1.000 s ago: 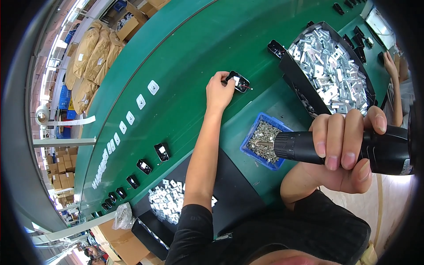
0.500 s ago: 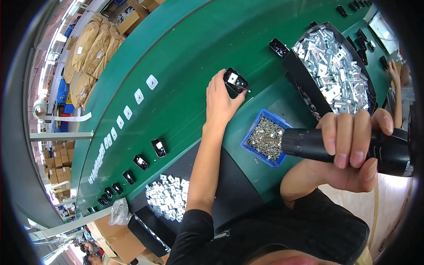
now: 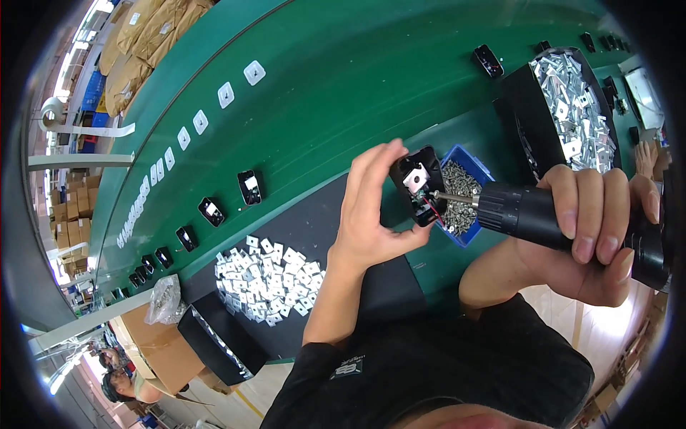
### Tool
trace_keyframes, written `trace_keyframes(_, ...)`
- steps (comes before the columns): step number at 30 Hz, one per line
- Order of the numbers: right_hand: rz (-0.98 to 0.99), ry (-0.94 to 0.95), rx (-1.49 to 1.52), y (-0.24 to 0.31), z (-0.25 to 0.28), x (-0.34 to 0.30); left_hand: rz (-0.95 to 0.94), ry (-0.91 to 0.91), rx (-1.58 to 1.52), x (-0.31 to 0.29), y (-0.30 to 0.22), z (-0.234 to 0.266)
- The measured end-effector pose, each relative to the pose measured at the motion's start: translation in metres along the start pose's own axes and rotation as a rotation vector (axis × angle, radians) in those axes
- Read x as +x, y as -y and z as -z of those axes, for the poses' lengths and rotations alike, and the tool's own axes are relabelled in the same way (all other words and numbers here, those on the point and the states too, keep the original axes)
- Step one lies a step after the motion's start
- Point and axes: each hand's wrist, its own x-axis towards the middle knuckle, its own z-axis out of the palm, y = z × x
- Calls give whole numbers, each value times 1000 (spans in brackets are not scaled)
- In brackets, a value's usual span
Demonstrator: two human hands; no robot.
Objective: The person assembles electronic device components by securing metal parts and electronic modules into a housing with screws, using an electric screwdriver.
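My left hand (image 3: 368, 214) grips a small black housing (image 3: 426, 159), its open side turned to the right. Inside the housing are a silver metal plate (image 3: 415, 179) and thin red wires. In my right hand (image 3: 589, 222) is a black electric screwdriver (image 3: 516, 209), held level and pointing left. Its bit (image 3: 454, 196) reaches to the housing just below the plate; whether a screw sits on the tip I cannot tell. Behind the bit stands a blue bin (image 3: 474, 160) filled with small screws (image 3: 462, 180).
Several black housings (image 3: 212, 211) and white square parts (image 3: 226, 94) line the green conveyor (image 3: 321, 93). Silver plates (image 3: 268, 279) lie heaped on a black board. A black box (image 3: 516, 136) of metal parts stands right. Another person's hand (image 3: 645, 159) shows far right.
My left hand has brought the housing from the belt toward me and rightward, to the screwdriver. The bit, earlier among the screws in the blue bin, is now at the housing. The view has shifted.
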Motion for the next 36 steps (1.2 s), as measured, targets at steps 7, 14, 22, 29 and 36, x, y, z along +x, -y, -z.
trace_keyframes(7, -23, 64, -21, -8, -6, -2, 25, 1, -209, -4, -2, -1)
trace_keyframes(14, -12, 73, -44, -7, 0, -2, -18, 47, -164, 0, -4, 2)
trace_keyframes(22, -54, 117, -56, -7, 1, 0, -33, 44, -159, 0, -7, -1)
trace_keyframes(29, -77, 158, -76, -8, 5, 2, -33, 50, -139, 2, -5, -2)
trace_keyframes(36, -68, 152, -76, -7, 6, 1, 1, 95, -111, 3, -8, -1)
